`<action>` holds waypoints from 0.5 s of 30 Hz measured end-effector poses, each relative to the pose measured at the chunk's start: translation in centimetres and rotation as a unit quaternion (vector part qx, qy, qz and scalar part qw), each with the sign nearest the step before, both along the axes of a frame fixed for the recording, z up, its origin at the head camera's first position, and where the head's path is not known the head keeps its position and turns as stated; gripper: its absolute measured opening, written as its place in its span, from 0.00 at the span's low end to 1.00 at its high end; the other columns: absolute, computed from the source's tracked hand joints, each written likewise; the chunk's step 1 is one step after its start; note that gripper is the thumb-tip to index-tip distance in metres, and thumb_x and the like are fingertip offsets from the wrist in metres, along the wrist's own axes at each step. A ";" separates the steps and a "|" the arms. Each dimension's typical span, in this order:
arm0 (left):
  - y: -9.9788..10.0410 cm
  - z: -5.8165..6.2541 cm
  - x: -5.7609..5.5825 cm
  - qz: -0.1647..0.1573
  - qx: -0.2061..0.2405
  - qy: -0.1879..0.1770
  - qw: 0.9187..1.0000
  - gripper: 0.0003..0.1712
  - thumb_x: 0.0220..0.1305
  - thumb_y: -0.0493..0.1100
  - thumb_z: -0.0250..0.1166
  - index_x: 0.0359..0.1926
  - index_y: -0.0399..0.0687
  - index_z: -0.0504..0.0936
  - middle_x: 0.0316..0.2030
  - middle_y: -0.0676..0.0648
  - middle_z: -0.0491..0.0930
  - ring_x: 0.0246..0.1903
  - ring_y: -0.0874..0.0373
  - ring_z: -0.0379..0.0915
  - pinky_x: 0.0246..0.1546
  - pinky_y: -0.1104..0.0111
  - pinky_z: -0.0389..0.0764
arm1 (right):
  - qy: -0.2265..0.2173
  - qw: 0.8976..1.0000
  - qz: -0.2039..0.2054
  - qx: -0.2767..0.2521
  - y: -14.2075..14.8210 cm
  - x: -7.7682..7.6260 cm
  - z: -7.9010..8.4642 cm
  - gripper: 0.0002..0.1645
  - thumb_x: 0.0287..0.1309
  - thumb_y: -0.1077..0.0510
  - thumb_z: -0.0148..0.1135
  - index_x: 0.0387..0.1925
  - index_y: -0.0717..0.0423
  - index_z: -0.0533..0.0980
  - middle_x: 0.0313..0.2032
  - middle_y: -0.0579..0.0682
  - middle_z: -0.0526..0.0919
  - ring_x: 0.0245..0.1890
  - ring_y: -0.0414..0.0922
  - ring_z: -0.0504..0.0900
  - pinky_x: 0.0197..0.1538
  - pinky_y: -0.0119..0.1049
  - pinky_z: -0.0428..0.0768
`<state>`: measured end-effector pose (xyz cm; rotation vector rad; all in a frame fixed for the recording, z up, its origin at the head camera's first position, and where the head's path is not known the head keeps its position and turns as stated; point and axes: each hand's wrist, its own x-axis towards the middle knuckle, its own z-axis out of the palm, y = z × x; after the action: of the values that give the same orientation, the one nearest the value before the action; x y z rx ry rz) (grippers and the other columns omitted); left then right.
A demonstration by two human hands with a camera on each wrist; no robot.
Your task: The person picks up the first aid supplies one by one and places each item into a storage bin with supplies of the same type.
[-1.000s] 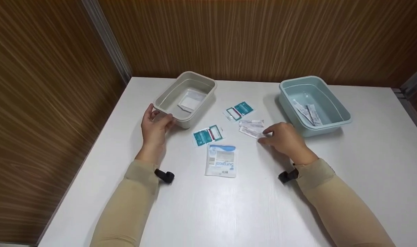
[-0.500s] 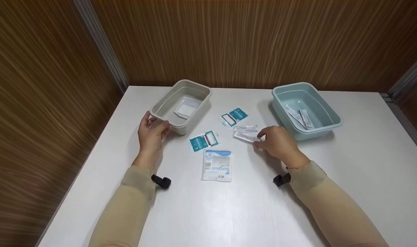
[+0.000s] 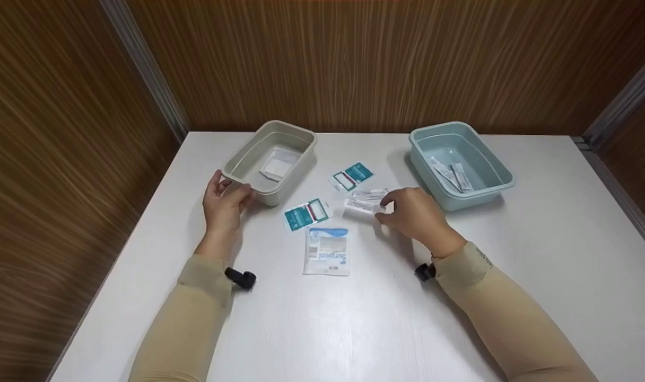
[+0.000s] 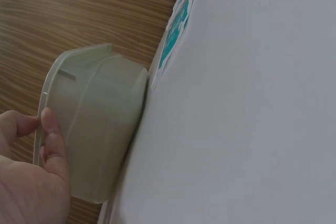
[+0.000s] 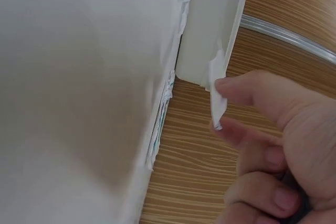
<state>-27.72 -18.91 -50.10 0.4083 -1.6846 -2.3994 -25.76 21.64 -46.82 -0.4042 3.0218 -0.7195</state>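
My left hand point(image 3: 221, 209) grips the near rim of a beige plastic basin point(image 3: 269, 198), its thumb and fingers on either side of the rim in the left wrist view. Inside that basin lies a flat white packet point(image 3: 278, 164). Between the thumb and index finger of my right hand point(image 3: 417, 218) a slim white packet point(image 3: 360, 206) is pinched by its end. The right wrist view shows this packet held up off the table, seen nearly edge-on. Just behind it, a similar slim packet point(image 3: 373, 193) lies on the table.
Two teal-and-white packets point(image 3: 306, 214) and a white "Surgical" packet point(image 3: 328, 252) lie on the white table between the hands. A light blue basin point(image 3: 479, 197) stands to the right, holding several slim packets point(image 3: 450, 174). Wood-patterned panels point(image 3: 365, 63) rise behind.
The right hand has lifted the slim packet off the table and moved slightly left. The left hand keeps its grip on the basin rim. The whole view has shifted a little.
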 end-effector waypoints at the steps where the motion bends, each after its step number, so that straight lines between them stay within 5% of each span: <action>1: -0.1 -0.1 0.1 0.000 0.000 -0.001 1.000 0.57 0.75 0.30 0.71 0.93 0.58 0.49 0.75 0.45 0.65 0.58 0.57 0.82 0.63 0.68 0.91 | 0.000 1.000 0.002 -0.002 -0.1 0.1 0.1 0.19 0.67 0.52 0.80 0.53 0.59 0.91 0.40 0.56 0.92 0.40 0.52 0.83 0.41 0.41 0.79; 15: -0.5 0.1 0.0 -0.014 -0.012 0.002 1.000 0.57 0.76 0.31 0.70 0.93 0.58 0.47 0.78 0.44 0.63 0.58 0.57 0.82 0.64 0.70 0.90 | 0.022 0.999 -0.003 -0.048 0.2 0.7 2.3 0.17 0.65 0.54 0.81 0.51 0.58 0.92 0.27 0.52 0.83 0.30 0.48 0.76 0.33 0.39 0.73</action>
<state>-27.68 -19.37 -50.03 0.3786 -1.7263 -2.3952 -25.05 21.85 -44.51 -0.4190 3.0392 -0.8715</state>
